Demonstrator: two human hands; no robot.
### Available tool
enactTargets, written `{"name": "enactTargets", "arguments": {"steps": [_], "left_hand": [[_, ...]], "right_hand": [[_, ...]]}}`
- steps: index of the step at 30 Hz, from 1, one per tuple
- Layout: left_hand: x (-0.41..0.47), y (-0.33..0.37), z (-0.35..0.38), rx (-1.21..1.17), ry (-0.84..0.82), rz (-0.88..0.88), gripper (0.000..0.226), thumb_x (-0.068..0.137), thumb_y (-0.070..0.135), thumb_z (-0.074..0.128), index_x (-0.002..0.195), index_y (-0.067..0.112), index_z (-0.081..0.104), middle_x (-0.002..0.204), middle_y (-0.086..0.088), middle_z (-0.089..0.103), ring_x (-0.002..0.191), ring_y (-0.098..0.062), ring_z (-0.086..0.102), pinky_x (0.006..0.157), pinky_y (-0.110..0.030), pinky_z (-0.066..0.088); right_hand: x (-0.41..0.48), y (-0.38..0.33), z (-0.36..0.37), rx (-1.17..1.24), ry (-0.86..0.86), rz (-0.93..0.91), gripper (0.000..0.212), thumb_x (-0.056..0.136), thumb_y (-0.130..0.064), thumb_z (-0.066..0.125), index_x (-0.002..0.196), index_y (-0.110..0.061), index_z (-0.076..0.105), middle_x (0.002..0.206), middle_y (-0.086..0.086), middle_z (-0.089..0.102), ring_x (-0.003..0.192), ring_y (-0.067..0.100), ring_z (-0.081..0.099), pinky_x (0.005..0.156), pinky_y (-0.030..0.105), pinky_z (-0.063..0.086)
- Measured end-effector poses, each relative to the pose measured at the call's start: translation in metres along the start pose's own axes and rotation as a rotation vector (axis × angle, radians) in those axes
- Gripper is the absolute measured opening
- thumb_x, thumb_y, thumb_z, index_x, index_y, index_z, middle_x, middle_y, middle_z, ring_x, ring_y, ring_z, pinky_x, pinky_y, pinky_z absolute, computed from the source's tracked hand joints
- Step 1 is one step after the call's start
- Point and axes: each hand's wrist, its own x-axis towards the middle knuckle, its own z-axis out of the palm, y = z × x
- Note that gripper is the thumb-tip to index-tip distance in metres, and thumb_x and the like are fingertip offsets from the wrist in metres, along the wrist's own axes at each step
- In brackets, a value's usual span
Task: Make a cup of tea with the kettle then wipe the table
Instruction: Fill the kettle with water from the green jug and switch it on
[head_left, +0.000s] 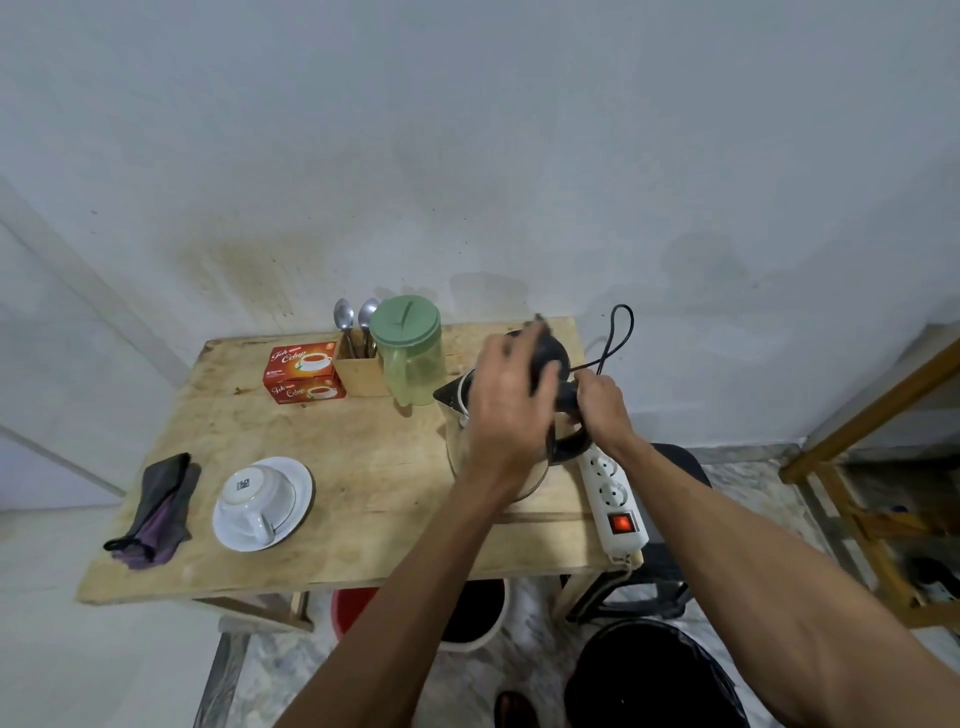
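A steel kettle (457, 415) with a black handle stands at the right of the wooden table (363, 467). My left hand (506, 400) grips its raised black lid (550, 356). My right hand (602, 402) is closed on the top of the kettle's handle. A white cup (257, 493) lies upside down on a white saucer (298, 480) at the front left. A red tea box (304, 371) sits at the back. A green water jug (410, 353) stands next to the kettle. A dark folded cloth (156, 512) lies at the left edge.
A wooden holder (358, 371) with two spoons stands between the tea box and the jug. A white power strip (613, 499) with a lit red switch lies along the table's right edge. Bins and a stool stand below, and a wooden frame (872, 467) stands at the right.
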Motion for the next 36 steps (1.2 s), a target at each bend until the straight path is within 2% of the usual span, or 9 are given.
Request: {"name": "enactTargets", "arguments": {"steps": [3,10,16,23,25,27,29,32,36], "left_hand": [[-0.011,-0.019,-0.016,-0.106,0.077,-0.195,0.043,0.092,0.023,0.064,0.133,0.012,0.056,0.104,-0.002,0.056,0.09,-0.003,0.054,0.089,-0.021,0.05],[-0.027,-0.047,-0.014,0.034,0.008,-0.338,0.049,0.091,0.028,0.067,0.132,0.002,0.057,0.096,-0.01,0.051,0.092,-0.023,0.052,0.086,-0.034,0.044],[-0.033,-0.063,-0.009,0.202,0.03,-0.284,0.052,0.086,0.038,0.07,0.125,0.004,0.064,0.091,-0.008,0.041,0.086,-0.022,0.042,0.077,-0.041,0.048],[-0.041,-0.078,-0.007,0.387,0.085,-0.221,0.047,0.082,0.053,0.066,0.116,0.02,0.07,0.087,-0.003,0.042,0.076,-0.018,0.043,0.061,-0.033,0.041],[-0.039,-0.083,-0.01,0.394,0.092,-0.212,0.044,0.082,0.053,0.066,0.114,0.023,0.071,0.086,-0.002,0.043,0.077,-0.018,0.043,0.062,-0.033,0.038],[-0.037,-0.09,-0.017,0.396,0.126,-0.202,0.039,0.086,0.05,0.06,0.112,0.024,0.071,0.086,-0.002,0.044,0.078,-0.016,0.042,0.066,-0.032,0.034],[-0.039,-0.099,-0.021,0.321,0.197,-0.302,0.039,0.09,0.043,0.047,0.113,0.018,0.065,0.092,-0.003,0.048,0.083,-0.016,0.044,0.073,-0.033,0.034],[-0.042,-0.121,-0.021,0.238,0.276,-0.52,0.042,0.091,0.038,0.035,0.112,0.01,0.058,0.101,-0.008,0.055,0.092,-0.023,0.051,0.082,-0.035,0.032],[-0.058,-0.163,-0.002,0.332,0.128,-0.579,0.047,0.094,0.038,0.03,0.111,0.006,0.06,0.103,-0.015,0.062,0.094,-0.036,0.06,0.08,-0.045,0.045]], "right_hand": [[-0.001,0.001,-0.001,0.001,0.0,0.005,0.033,0.091,-0.024,0.035,0.082,-0.003,0.058,0.083,0.015,0.057,0.07,0.027,0.054,0.058,0.033,0.044],[-0.002,0.001,0.0,-0.066,0.002,0.0,0.031,0.095,-0.024,0.035,0.077,-0.006,0.053,0.079,0.014,0.056,0.068,0.026,0.054,0.061,0.035,0.042],[-0.002,0.001,-0.001,-0.047,-0.006,0.012,0.032,0.094,-0.025,0.036,0.079,-0.006,0.056,0.084,0.015,0.059,0.074,0.028,0.058,0.062,0.034,0.044],[0.001,0.0,-0.001,0.012,-0.017,0.07,0.037,0.089,-0.032,0.043,0.095,-0.002,0.064,0.094,0.014,0.063,0.075,0.03,0.063,0.067,0.035,0.051],[0.003,-0.002,0.001,0.027,-0.016,0.088,0.036,0.09,-0.031,0.046,0.098,-0.002,0.065,0.098,0.014,0.064,0.074,0.027,0.063,0.069,0.036,0.053],[0.004,-0.004,0.005,0.043,0.01,0.092,0.028,0.09,-0.029,0.048,0.09,-0.006,0.066,0.094,0.013,0.064,0.075,0.025,0.063,0.073,0.037,0.055],[0.006,-0.008,0.008,0.07,0.043,0.1,0.022,0.089,-0.028,0.051,0.083,-0.011,0.064,0.091,0.011,0.065,0.074,0.024,0.062,0.074,0.039,0.056],[0.012,-0.018,0.007,0.099,0.071,0.109,0.027,0.087,-0.028,0.053,0.09,-0.005,0.066,0.087,0.012,0.066,0.069,0.026,0.062,0.06,0.032,0.05],[0.033,-0.037,-0.001,0.151,0.09,0.086,0.027,0.078,-0.032,0.052,0.076,-0.008,0.065,0.079,0.014,0.066,0.068,0.028,0.061,0.068,0.04,0.049]]}}
